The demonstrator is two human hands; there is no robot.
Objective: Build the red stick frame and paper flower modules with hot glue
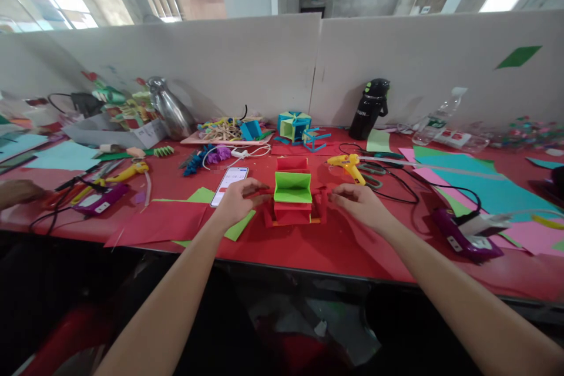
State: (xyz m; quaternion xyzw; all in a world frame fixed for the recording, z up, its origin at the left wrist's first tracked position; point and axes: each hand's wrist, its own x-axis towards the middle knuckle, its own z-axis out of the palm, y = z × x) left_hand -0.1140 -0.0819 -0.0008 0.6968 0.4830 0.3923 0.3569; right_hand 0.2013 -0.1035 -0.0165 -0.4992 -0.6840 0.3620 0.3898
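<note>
A folded paper model [292, 195] of red and green boxes sits on the red table [308, 247] in front of me. My left hand [238, 200] pinches the model's red left flap. On the other side, my right hand [359, 202] holds its red right flap. A white phone [229, 185] lies just left of my left hand, with its screen lit.
A yellow glue gun [348, 164] with a black cord lies behind my right hand. Coloured paper sheets [467, 179] cover the right side. Blue paper cubes [294, 125], a black bottle [369, 108], purple boxes [462, 238] and another person's hand [17, 191] at far left.
</note>
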